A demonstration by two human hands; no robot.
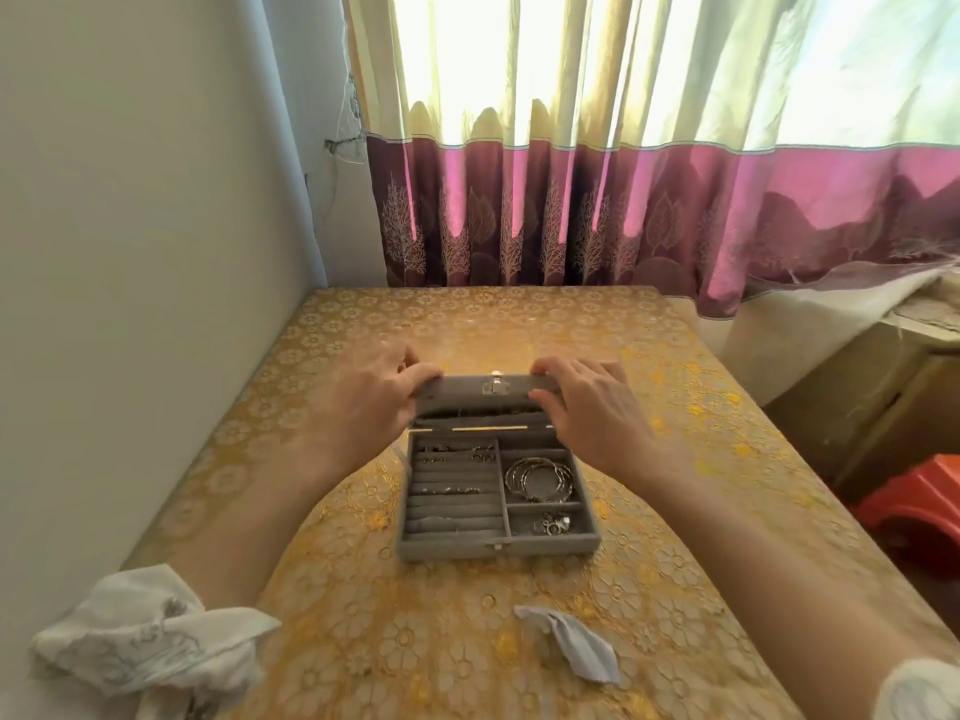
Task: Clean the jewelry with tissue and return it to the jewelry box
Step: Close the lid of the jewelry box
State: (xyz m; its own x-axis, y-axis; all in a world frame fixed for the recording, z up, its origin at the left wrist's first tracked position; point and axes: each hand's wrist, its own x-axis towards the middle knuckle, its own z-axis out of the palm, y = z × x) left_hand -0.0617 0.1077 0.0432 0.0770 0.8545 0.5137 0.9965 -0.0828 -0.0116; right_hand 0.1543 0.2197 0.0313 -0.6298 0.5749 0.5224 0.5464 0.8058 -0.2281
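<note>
Jewelry box (447,547) lid (488,393) held (both hands).

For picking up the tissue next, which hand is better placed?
Probably right. Both hands grip the box lid, but the tissue lies right of centre, under the right hand's forearm; the left hand would have to cross.

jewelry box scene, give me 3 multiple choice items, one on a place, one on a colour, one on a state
1. Where do the bangles lie in the jewelry box?
A. right-hand compartment
B. ring rolls
C. on the table

2. What colour is the box?
A. red
B. grey
C. white

3. How is the lid?
A. latched shut
B. missing
C. raised, held at both ends

Answers: 1 A, the hoops sit right of the divider. 2 B, grey all round. 3 C, left hand and right hand grip it by the fingers.
</note>
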